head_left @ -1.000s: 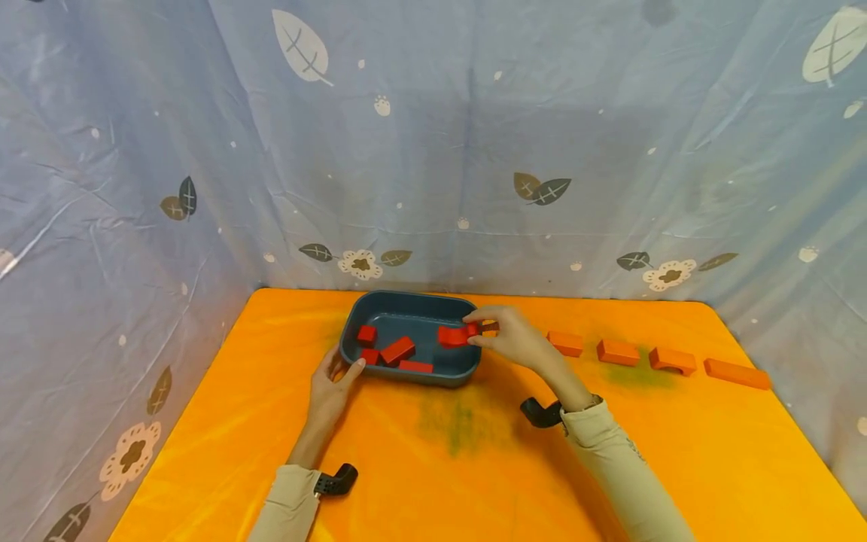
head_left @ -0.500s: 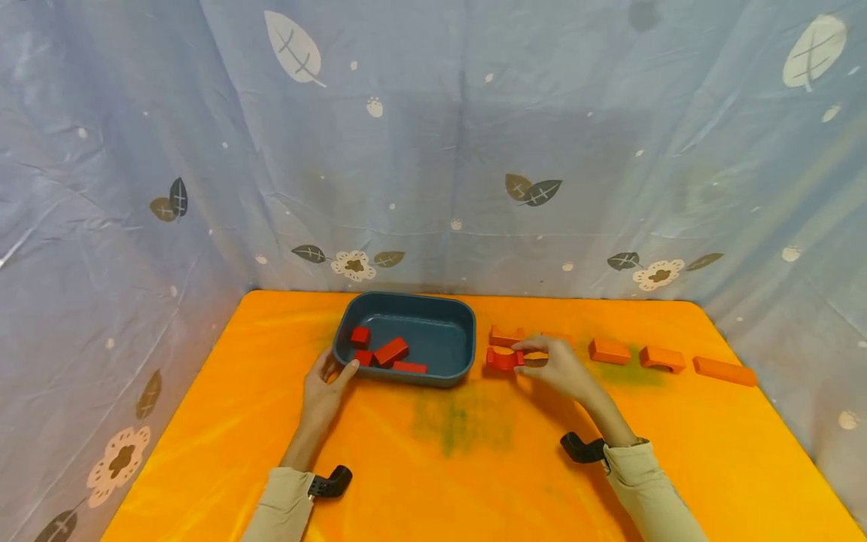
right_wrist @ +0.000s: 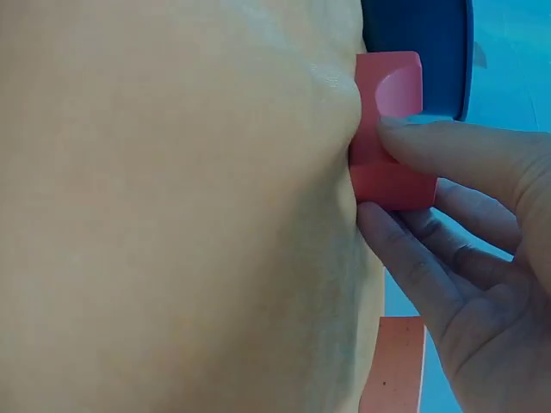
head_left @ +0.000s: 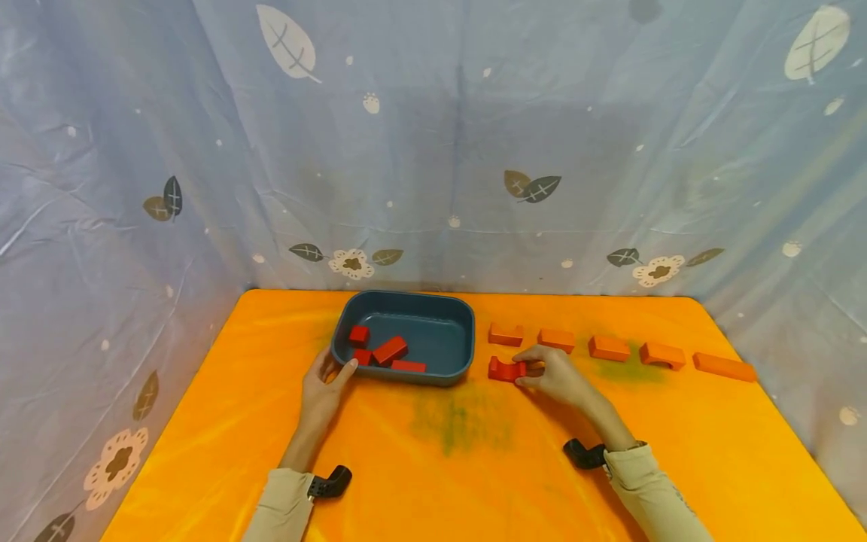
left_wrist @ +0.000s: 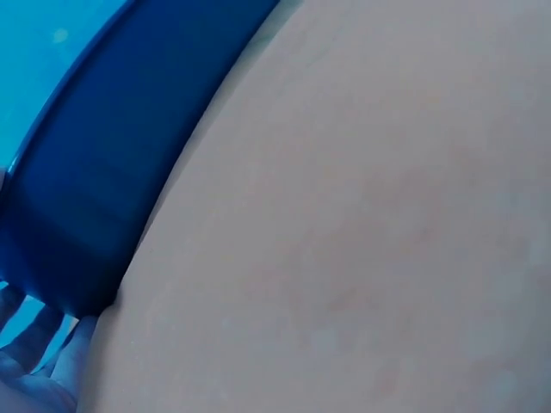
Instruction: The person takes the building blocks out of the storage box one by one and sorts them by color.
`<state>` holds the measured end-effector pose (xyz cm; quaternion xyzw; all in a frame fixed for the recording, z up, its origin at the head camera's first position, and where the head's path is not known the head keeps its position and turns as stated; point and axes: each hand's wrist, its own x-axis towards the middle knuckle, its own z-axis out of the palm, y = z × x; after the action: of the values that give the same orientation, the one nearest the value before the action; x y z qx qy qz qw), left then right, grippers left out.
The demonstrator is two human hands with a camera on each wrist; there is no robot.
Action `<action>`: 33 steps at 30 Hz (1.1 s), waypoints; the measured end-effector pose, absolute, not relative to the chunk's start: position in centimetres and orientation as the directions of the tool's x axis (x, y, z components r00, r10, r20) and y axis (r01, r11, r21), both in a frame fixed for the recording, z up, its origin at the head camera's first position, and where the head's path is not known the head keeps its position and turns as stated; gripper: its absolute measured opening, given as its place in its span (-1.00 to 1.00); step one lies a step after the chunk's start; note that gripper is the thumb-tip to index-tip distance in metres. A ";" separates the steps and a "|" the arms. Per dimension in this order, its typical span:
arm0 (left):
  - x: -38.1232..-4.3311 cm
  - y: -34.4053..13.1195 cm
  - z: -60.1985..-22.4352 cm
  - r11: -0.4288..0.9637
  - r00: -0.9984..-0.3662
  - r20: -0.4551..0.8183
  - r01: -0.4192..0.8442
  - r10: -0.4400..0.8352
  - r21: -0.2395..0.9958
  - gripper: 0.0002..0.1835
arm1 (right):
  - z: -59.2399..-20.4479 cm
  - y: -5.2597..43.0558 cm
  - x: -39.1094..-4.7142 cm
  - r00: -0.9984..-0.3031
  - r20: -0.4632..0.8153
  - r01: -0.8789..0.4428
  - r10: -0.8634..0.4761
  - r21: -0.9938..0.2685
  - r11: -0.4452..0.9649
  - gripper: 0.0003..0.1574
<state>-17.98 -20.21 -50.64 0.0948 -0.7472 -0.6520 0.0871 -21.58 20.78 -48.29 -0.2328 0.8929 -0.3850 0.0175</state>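
Observation:
A dark blue bin (head_left: 443, 339) stands at the back of the table with several red blocks (head_left: 390, 350) toward its left and front inside. My left hand (head_left: 321, 395) grips the bin's front left corner, thumb at the rim. In the left wrist view, its fingers (left_wrist: 73, 357) lie against the end of the bin wall. To the right of the bin, my right hand (head_left: 558, 378) pinches the right end of a red arch block (head_left: 503, 369), its curved cutout facing up. The right wrist view shows the thumb (right_wrist: 448, 148) across that block and the index fingertip at its end.
Behind the red arch block, a row of several orange blocks (head_left: 609, 348) runs rightward. Its leftmost is an orange arch block (head_left: 504, 336), cutout up; a long orange block (head_left: 725, 367) ends it at right. A patterned curtain (head_left: 433, 150) hangs behind the yellow-orange table (head_left: 406, 467).
My right hand has carried the red arch block out of the bin and down to the table beside it. An orange arch block now shows behind it. The left hand stays at the bin.

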 end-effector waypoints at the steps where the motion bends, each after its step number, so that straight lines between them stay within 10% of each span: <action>1: -18.0 -20.2 -50.6 0.132 -0.967 0.007 -0.028 -0.255 0.991 -0.28 | -48.3 20.7 -21.6 -0.891 0.153 -0.406 -0.428 -0.692 0.597 -0.60; 24: -18.1 -20.8 -50.4 0.131 -0.967 0.010 -0.024 -0.256 0.991 -0.29 | -42.4 11.9 -22.5 -0.824 0.288 -0.549 -0.487 -0.617 0.564 -0.35; 33: -18.1 -20.6 -50.8 0.105 -0.969 0.005 -0.022 -0.247 0.994 -0.29 | -43.8 4.5 -24.1 -0.719 0.027 -0.562 -0.695 -0.612 0.557 -0.56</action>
<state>-18.08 -20.59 -50.75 0.0910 -0.7384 -0.6628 0.0848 -24.08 4.46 -43.78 -0.3587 0.8755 -0.3047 0.1092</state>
